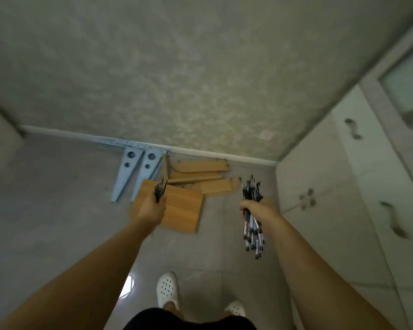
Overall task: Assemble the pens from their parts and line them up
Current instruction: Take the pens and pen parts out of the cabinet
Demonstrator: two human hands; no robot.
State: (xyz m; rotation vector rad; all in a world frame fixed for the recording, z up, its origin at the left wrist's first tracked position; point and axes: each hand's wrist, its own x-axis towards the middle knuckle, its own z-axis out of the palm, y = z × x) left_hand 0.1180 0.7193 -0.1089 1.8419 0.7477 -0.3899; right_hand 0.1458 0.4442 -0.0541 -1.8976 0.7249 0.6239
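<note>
Pens (252, 217), a thick bundle of them with clear barrels and dark ends, sit in the right hand (258, 208) at the right of centre in the frame, the fingers curled tight round the middle of the bundle so that the ends stick out above and below the fist. The left hand (150, 210), left of centre, is closed round a smaller clutch of thin dark parts (159, 192), which look like caps or refills; they are too small and blurred to tell which. Both grips are full and neither has a finger free.

The person stands on a grey tiled floor (57, 198), white perforated clogs (167, 289) showing at the bottom of the frame. Beneath the hands, against the wall, lie wooden boards (184, 210) and pale blue metal brackets (134, 172); white cabinet doors (332, 186) run up the right side. No worktop is in view.

As I judge it, this is the carrying step: the parts are gathered in both fists and nothing is being fitted together or lined up yet. The next move calls for a flat place to set both bundles down, kept apart so barrels and small parts do not mix, and lowered gently, since round barrels will roll or scatter if dropped loose
</note>
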